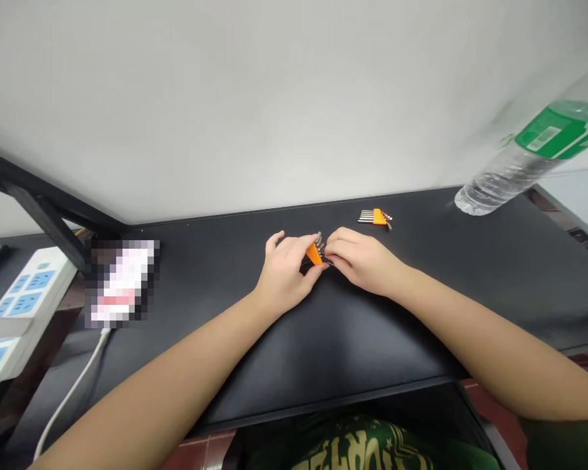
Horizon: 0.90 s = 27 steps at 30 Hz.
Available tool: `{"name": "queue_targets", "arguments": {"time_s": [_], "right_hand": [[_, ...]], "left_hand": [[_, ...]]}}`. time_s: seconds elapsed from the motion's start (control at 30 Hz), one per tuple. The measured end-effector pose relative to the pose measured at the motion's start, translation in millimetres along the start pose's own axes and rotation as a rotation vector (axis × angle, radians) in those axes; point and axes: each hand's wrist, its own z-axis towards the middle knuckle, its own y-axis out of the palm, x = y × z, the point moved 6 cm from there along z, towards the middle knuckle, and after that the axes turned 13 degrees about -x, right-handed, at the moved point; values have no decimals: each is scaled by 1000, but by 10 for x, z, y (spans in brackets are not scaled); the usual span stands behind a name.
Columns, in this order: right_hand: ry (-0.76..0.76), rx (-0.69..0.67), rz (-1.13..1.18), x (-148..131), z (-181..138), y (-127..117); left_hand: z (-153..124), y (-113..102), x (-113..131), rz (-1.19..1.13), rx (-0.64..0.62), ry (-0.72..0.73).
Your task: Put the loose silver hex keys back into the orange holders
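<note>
Over the middle of the black table (pixel 294 346), my left hand (pixel 287 271) grips an orange hex key holder (pixel 314 254) between thumb and fingers. Several metal hex keys stick out of its right side. My right hand (pixel 357 258) is closed in a pinch right beside the holder, its fingertips on a thin metal hex key (pixel 329 263) that is mostly hidden by the fingers. Farther back, a second orange holder (pixel 379 217) full of hex keys lies flat on the table.
A large water bottle (pixel 519 153) with a green label stands at the back right by the wall. On the left lie a blurred-out device (pixel 122 284) with a white cable (pixel 71 395) and a white power strip (pixel 29 307). A black frame bar (pixel 44 202) rises at the left.
</note>
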Motion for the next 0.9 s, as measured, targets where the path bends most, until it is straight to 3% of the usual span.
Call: {"name": "queue_targets", "arguments": {"time_s": [0.13,0.27,0.53,0.63,0.9], "right_hand": [[54,-36,-38,114,-13,32],[221,-80,-102,214,-32,-30],[479,-403,-158,416,-65,78],[562,-459,-191,463,-68,93],[526,-445,-126,438,-101,-63]], "left_hand": [[2,2,8,0,-11,-9],[-7,0,-3,-4,2,-12],[-14,8,-46,-22,9,-30],[-9,9,-56,-21,9,-35],[-12,15,-72,-20,5,-47]]}}
